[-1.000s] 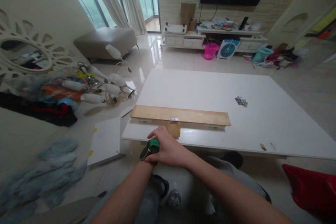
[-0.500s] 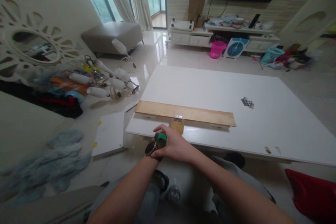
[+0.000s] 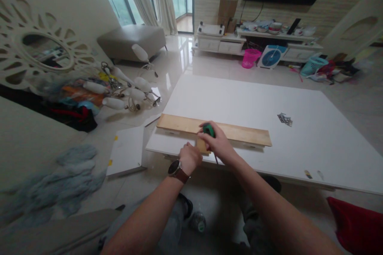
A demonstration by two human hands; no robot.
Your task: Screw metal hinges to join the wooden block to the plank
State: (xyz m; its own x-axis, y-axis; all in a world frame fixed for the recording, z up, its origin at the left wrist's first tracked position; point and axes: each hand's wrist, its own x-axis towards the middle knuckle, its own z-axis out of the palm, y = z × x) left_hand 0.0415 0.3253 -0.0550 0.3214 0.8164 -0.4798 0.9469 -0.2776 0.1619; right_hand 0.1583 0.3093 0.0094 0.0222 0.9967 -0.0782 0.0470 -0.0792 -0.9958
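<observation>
Hands point(image 3: 220, 142) no longer overlapping, green tool point(image 3: 208, 129) nearer plank point(image 3: 245, 133)

A plank point(image 3: 243, 133) is lying across the left part of a panel point(image 3: 239, 99), near its front edge, with a block point(image 3: 203, 148) sitting just before it. Metal pieces point(image 3: 285, 119) are resting on the panel to the right of the plank. A lamp point(image 3: 135, 94) is lying left of the panel; behind the panel, a basket point(image 3: 250, 59) and a fan point(image 3: 271, 56) are standing before a cabinet point(image 3: 229, 47).
</observation>
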